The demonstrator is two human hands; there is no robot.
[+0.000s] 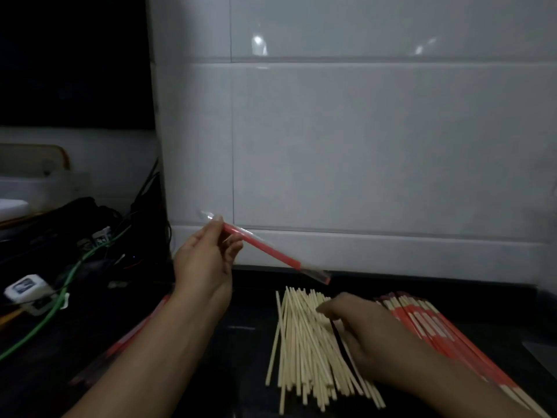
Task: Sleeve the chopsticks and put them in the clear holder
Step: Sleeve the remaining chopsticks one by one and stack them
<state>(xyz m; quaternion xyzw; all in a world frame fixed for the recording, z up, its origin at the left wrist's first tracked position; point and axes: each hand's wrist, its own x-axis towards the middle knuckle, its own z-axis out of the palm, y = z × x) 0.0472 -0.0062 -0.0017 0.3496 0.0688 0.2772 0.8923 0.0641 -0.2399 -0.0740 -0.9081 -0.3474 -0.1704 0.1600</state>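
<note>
Tiled wall point(361, 146) behind, cables point(60, 297) left; dark counter point(241, 342) between bare.

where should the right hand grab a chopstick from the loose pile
Pinch one at the far tips of the loose pile, coming from above. There the sticks fan apart, and the right hand already rests on them; nearer ends lie bunched.

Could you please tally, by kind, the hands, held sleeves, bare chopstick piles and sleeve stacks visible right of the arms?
Hands: 2, left hand and right hand
Held sleeve: 1
Chopstick pile: 1
Sleeve stack: 1
Total: 5
</note>
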